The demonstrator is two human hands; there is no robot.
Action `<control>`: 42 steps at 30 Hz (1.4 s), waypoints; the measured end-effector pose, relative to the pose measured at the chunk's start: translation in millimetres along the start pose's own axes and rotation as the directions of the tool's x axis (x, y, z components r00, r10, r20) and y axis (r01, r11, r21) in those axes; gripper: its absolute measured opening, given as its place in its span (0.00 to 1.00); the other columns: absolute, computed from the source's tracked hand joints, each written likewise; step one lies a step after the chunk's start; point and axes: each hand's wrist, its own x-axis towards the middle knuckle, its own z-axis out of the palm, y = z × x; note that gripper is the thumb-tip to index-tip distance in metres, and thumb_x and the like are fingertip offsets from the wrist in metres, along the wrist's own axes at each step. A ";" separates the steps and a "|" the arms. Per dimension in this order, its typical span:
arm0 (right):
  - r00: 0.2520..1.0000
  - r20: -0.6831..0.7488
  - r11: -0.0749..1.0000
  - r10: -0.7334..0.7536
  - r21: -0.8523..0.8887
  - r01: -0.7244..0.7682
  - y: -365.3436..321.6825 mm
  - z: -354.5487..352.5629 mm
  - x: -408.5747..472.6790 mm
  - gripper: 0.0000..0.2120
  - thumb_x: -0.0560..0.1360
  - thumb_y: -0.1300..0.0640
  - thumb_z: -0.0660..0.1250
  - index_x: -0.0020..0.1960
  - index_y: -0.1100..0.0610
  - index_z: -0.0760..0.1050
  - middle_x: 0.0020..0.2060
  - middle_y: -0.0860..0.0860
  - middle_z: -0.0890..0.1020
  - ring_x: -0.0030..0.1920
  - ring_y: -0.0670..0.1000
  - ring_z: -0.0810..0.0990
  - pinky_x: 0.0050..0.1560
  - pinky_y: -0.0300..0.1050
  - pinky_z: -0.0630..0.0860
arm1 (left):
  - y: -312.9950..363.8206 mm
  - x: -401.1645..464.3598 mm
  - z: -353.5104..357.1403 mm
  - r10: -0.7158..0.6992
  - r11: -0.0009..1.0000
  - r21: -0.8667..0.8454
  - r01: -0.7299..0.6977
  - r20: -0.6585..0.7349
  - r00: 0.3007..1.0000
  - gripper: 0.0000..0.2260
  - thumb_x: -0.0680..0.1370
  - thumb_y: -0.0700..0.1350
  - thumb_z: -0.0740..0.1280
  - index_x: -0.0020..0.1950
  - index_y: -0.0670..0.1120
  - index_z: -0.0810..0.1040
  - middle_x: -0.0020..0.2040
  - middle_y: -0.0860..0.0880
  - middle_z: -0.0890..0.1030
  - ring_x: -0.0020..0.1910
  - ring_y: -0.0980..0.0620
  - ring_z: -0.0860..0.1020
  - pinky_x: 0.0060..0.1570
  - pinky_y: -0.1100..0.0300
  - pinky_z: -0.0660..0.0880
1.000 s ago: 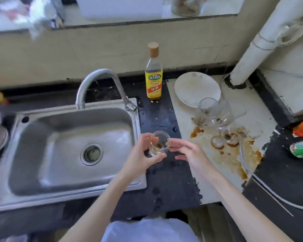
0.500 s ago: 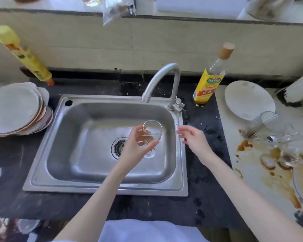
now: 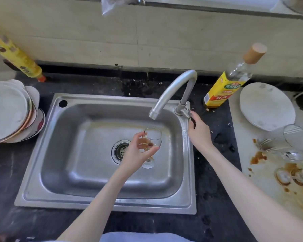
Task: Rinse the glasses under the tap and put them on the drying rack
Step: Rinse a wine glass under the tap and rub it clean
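Note:
My left hand [image 3: 136, 152] grips a small clear stemmed glass [image 3: 153, 138] with a brown residue inside, held over the steel sink [image 3: 47, 145] just below the spout of the curved tap [image 3: 171, 91]. No water runs from the spout. My right hand [image 3: 198, 130] reaches to the tap's base, its fingers curled on the tap handle [image 3: 186, 112]. More dirty glasses [image 3: 290, 149] lie on the stained white counter at the right. No drying rack shows in this view.
A stack of plates [image 3: 10, 112] sits left of the sink, with a yellow tube [image 3: 14, 53] leaning behind it. A yellow-labelled bottle [image 3: 226, 88] and a white plate [image 3: 266, 105] stand right of the tap. Brown spills [image 3: 257, 157] mark the white counter.
My left hand carried the glass from the counter over the sink, under the spout. My right hand let go of the glass and moved up to the tap handle.

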 end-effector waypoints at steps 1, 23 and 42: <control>1.000 0.007 0.999 -0.026 -0.018 0.026 2.4 1.5 -1.3 0.22 0.80 0.61 0.53 0.74 0.54 0.62 0.66 0.56 0.73 0.64 0.58 0.72 0.63 0.48 0.67 | -1.3 -0.2 0.7 -0.009 1.000 0.001 0.009 -0.001 1.000 0.19 0.69 0.43 0.75 0.53 0.57 0.69 0.45 0.51 0.80 0.44 0.57 0.79 0.50 0.54 0.76; 0.945 0.190 0.734 -0.266 -0.596 0.327 21.3 20.1 -1.3 0.27 0.78 0.64 0.55 0.75 0.62 0.53 0.75 0.56 0.58 0.76 0.54 0.50 0.75 0.50 0.47 | -13.7 -1.7 -8.2 -0.167 0.985 0.048 0.168 -0.033 0.985 0.31 0.58 0.60 0.74 0.57 0.55 0.71 0.48 0.53 0.80 0.45 0.53 0.80 0.53 0.47 0.78; 0.743 0.630 0.973 0.227 -0.185 -0.141 -16.0 52.5 -53.6 0.19 0.81 0.50 0.54 0.65 0.59 0.71 0.45 0.52 0.80 0.36 0.47 0.79 0.34 0.37 0.74 | -36.0 9.1 -14.7 -0.775 0.512 -0.322 0.796 0.225 0.590 0.19 0.71 0.59 0.67 0.48 0.44 0.71 0.45 0.44 0.79 0.42 0.46 0.79 0.42 0.54 0.75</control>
